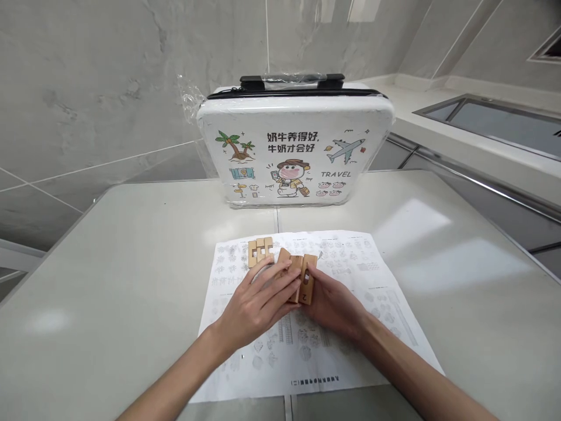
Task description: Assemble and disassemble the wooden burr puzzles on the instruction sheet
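Observation:
Both my hands meet over a printed instruction sheet [350, 275] on the table. My left hand [258, 304] has its fingers closed on notched wooden puzzle pieces [302, 278], and my right hand [331, 301] grips the same cluster from the right; one piece bears the number 2. Just beyond my left fingers, a second small group of joined wooden pieces [260, 251] lies loose on the sheet, untouched.
A white carry case [293, 146] with cartoon prints and a black handle stands upright at the table's far edge. The pale table [109, 280] has a seam down its middle. A counter with a recessed sink [491, 120] runs along the right.

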Motion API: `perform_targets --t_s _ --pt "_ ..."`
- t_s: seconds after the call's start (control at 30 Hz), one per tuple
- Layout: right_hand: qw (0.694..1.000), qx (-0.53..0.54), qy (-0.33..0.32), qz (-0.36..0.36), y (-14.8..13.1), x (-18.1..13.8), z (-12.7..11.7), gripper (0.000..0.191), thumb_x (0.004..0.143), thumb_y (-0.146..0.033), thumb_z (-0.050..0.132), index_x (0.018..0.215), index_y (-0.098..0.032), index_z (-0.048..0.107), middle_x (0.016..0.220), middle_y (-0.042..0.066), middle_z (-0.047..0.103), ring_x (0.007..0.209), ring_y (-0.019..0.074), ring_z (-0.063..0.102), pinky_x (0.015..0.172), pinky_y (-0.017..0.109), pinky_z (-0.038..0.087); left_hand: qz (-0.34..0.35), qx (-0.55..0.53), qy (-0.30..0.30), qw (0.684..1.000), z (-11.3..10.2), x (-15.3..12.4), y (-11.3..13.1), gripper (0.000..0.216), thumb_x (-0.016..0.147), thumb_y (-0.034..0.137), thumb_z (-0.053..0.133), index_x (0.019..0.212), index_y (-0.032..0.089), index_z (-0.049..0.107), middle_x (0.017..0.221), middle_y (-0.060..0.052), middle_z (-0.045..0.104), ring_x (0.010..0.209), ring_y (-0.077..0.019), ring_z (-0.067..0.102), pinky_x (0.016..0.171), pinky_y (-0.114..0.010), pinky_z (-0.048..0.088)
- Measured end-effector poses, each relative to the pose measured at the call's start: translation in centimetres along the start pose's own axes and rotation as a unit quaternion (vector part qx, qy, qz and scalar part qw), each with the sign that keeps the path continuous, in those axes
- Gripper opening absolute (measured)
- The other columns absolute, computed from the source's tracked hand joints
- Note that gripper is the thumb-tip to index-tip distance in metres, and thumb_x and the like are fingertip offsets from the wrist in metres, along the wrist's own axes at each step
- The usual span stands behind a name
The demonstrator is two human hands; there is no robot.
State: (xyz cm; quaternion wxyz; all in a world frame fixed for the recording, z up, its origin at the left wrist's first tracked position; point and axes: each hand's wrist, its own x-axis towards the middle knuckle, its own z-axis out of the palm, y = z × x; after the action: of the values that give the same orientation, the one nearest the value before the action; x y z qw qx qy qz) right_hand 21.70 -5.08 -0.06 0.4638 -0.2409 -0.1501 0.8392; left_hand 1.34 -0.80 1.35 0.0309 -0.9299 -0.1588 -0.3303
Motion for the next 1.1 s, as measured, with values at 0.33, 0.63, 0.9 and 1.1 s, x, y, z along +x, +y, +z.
perform_targets --t_s 0.33,0.63,0.9,1.1 --pt "1.0 -0.005 0.027 -0.009 -0.3 -0.3 0.8 0.05 0.104 -0.048 0.066 0.151 -0.029 0.061 0.121 0.008 0.075 0.112 0.0251 0.069 0.108 0.046 0.051 -0.195 -0.091 0.163 0.963 -1.2 0.6 0.3 0.019 0.105 0.019 0.064 0.117 0.026 0.077 0.102 -0.006 0.075 0.091 -0.0187 0.067 0.076 -0.031 0.057" --pt "0.996 -0.052 0.035 -0.062 0.2 0.1 0.0 0.056 0.104 -0.058 0.063 0.153 -0.029 0.06 0.111 0.007 0.07 0.092 0.0209 0.065 0.077 0.032 0.053 -0.504 -0.294 0.098 0.806 -0.8 1.0 1.4 0.027 0.104 0.044 0.064 0.094 0.02 0.074 0.066 0.002 0.069 0.057 -0.0121 0.062 0.053 -0.023 0.049" --pt "0.981 -0.143 0.077 -0.11 0.5 -0.3 -0.3 0.057 0.106 -0.063 0.055 0.15 -0.027 0.062 0.107 0.006 0.065 0.089 0.0213 0.057 0.087 0.036 0.048 -0.482 -0.29 0.114 0.819 -0.8 1.4 2.0 0.025 0.1 0.042 0.07 0.088 0.02 0.072 0.065 0.001 0.072 0.055 -0.0119 0.064 0.049 -0.021 0.05" --pt "0.967 -0.201 0.09 -0.13 0.6 -0.7 0.0 0.064 0.104 -0.066 0.055 0.156 -0.028 0.056 0.103 0.006 0.063 0.09 0.0245 0.057 0.089 0.041 0.048 -0.447 -0.239 0.135 0.852 -1.1 1.4 2.1 0.022 0.101 0.036 0.069 0.087 0.02 0.071 0.063 0.003 0.069 0.055 -0.0103 0.062 0.053 -0.021 0.051"
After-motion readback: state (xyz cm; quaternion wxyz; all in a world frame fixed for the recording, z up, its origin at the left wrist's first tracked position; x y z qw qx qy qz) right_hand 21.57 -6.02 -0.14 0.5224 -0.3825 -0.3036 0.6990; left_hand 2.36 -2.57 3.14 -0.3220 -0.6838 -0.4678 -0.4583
